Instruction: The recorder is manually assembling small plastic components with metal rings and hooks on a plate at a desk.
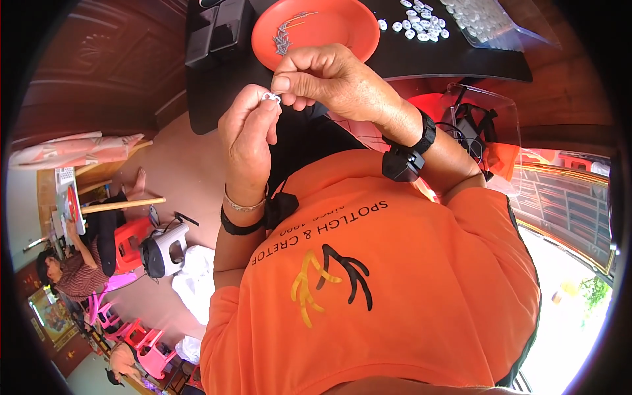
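My left hand (249, 135) is closed in a pinch on a small white two-hole plastic piece (270, 97), held between thumb and forefinger. Just above and to the right of it, my right hand (336, 82) has its thumb and forefinger pressed together, close to the piece. Whatever those fingertips hold, if anything, is hidden. Beyond both hands stands an orange-red plate (352, 33), with a small heap of thin grey metal pins or screws (283, 41) in it. Several loose white plastic pieces (424, 27) of like size lie on the black table (401, 62) right of the plate.
A clear tray of white pieces (480, 20) sits at the far right of the table. Black boxes (220, 33) stand left of the plate. A clear bin (490, 125) with cables is beside my right arm. Another person (82, 270) sits at the left, near stools (133, 245).
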`<state>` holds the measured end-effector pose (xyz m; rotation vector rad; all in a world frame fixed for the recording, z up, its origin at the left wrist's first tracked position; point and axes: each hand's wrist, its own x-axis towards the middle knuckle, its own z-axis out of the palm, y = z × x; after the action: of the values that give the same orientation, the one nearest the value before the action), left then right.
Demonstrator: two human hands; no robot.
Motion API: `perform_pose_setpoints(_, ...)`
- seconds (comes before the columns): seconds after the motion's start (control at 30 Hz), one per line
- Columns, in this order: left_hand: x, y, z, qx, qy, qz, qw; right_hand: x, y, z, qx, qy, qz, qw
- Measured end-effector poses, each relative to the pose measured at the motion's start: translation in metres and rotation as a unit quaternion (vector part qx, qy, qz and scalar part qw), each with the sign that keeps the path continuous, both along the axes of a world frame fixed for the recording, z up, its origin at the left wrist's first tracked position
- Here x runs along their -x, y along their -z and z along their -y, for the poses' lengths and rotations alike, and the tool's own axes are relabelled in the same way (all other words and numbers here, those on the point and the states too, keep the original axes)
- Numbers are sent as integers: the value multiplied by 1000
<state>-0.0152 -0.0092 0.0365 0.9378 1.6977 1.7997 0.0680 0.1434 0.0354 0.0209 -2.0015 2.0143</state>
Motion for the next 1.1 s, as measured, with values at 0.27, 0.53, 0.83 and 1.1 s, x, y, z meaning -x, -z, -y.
perform_pose_setpoints(0.27, -1, 1, 1, 17, -5, -4, 1000, 0, 2, 0, -40, 13, 10, 999)
perform_pose_setpoints(0.53, -2, 2, 1, 22, 5, -22, 999, 0, 5, 2, -98, 46, 3, 994)
perform_pose_setpoints(0.83, -4, 1, 0, 60, 19, -111, 992, -6, 7, 3, -252, 109, -58, 960)
perform_pose_setpoints(1.1, -4, 7, 1, 65, 38, -28, 997, -9, 5, 3, -269, 106, -70, 955)
